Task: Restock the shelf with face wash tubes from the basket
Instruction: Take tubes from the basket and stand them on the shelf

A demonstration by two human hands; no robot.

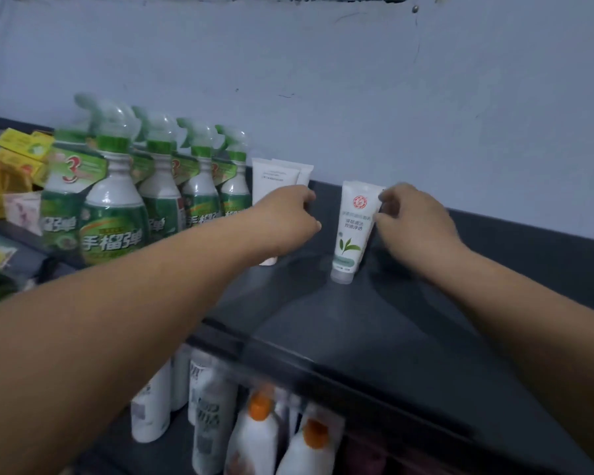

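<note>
A white face wash tube with a green leaf and a red logo (352, 231) stands cap-down on the dark shelf top (374, 323). My right hand (415, 224) pinches its upper right edge between thumb and fingers. Left of it, two plain white face wash tubes (275, 173) stand against the wall. My left hand (288, 217) covers their middle with its fingers curled round them; only a cap shows below the wrist. The basket is out of view.
A row of green spray bottles (114, 214) crowds the shelf left of the tubes, with yellow boxes (24, 149) beyond. Below the front edge stand white bottles (151, 406), some with orange caps (259, 406). A blue-grey wall (357, 97) backs the shelf.
</note>
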